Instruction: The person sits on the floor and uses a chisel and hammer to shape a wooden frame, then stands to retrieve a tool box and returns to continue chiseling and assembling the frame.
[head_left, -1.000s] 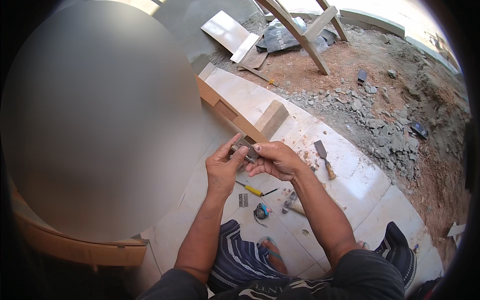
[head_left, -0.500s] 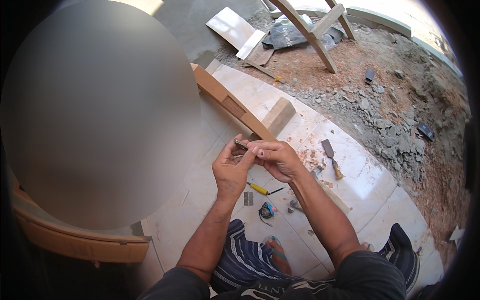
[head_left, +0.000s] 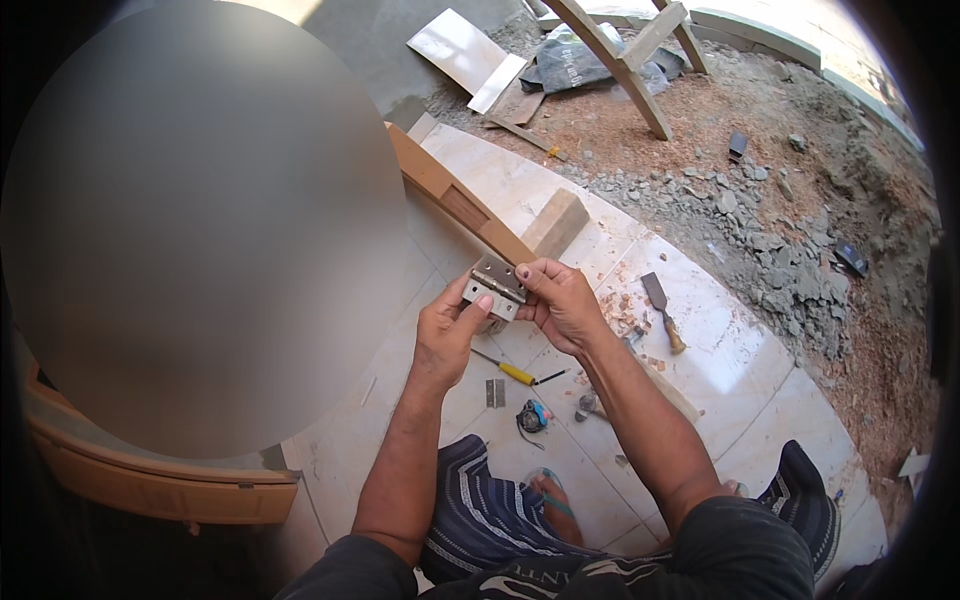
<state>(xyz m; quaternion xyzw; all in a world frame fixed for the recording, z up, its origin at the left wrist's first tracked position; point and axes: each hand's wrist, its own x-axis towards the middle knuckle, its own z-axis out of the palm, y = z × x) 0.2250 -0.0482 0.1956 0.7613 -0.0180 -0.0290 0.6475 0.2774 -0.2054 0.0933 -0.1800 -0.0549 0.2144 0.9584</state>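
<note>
A metal butt hinge [head_left: 497, 284] is spread flat between my hands, its leaves and screw holes facing up. My left hand [head_left: 452, 325] grips its near left side, thumb on the lower leaf. At the right edge, my right hand [head_left: 560, 305] pinches it with thumb and fingers. Just beyond lies a wooden door edge [head_left: 460, 205] with a recess cut in it, resting by a wood block [head_left: 558, 225]. On the tiles below are a second hinge [head_left: 495, 393], a yellow-handled screwdriver [head_left: 517, 373], a pencil [head_left: 552, 377] and a tape measure [head_left: 533, 416].
A chisel [head_left: 660, 312] lies on the tiles to the right among wood shavings. A hammer [head_left: 590, 406] is partly hidden by my right forearm. Rubble [head_left: 740, 225] and a wooden trestle [head_left: 620, 65] stand beyond the tiled edge. A large blurred area covers the upper left.
The hinge was seen edge-on and closed up; now its leaves are opened out flat toward me. Both hands have shifted slightly, and my right hand has moved to its right edge.
</note>
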